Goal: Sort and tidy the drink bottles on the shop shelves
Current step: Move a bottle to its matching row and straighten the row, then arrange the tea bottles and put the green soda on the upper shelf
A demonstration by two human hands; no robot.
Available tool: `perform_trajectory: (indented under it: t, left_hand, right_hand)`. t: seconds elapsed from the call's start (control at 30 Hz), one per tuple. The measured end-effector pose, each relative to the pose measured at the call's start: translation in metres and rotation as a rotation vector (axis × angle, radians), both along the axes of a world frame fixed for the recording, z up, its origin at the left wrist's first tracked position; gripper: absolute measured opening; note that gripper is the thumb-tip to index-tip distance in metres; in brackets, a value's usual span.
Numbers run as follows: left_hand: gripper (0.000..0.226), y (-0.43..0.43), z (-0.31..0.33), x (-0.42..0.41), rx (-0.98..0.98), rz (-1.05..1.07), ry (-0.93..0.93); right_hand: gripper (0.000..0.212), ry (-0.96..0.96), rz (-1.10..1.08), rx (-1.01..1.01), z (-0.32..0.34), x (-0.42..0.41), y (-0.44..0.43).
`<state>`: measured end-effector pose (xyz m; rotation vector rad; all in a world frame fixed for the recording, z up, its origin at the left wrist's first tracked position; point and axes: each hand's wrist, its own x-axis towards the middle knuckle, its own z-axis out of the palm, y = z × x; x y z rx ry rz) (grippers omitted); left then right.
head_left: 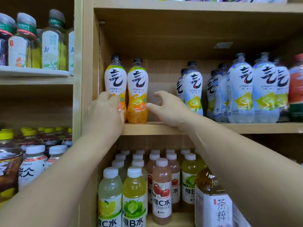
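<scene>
Two orange soda bottles stand side by side at the left end of the middle shelf [246,127]. My left hand [105,112] grips the lower part of the left orange bottle [115,79]. The right orange bottle [137,92] stands touching it. My right hand [165,107] hovers just right of that bottle, thumb and fingers spread and loosely curved, holding nothing; the thumb tip is at the bottle's side. Several pale blue lemon soda bottles [241,89] stand in a group further right on the same shelf.
A gap lies between the orange and blue bottles. Below, vitamin water bottles [134,194] and a large tea bottle [211,199] fill the lower shelf. The left unit holds tea bottles [52,45] above and white-capped bottles [32,163] below. A red-labelled bottle [296,86] stands far right.
</scene>
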<state>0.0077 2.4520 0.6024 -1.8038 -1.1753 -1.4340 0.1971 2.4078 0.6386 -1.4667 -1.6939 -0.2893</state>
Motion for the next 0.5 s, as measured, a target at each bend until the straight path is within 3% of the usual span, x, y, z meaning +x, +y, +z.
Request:
perform_trajectory:
  t: [0.1, 0.27, 0.5]
  left_hand:
    - [0.044, -0.008, -0.007, 0.019, 0.053, -0.025, 0.037]
    - [0.038, -0.045, -0.021, 0.087, 0.098, -0.147, 0.089]
    - [0.034, -0.127, -0.045, 0.224, 0.112, -0.351, 0.142]
  right_hand:
    - [0.05, -0.157, -0.07, 0.031, -0.017, 0.031, -0.031]
    - [0.033, -0.155, -0.126, 0.087, -0.053, 0.107, -0.092]
    - [0.035, -0.177, -0.285, 0.077, -0.086, 0.241, -0.196]
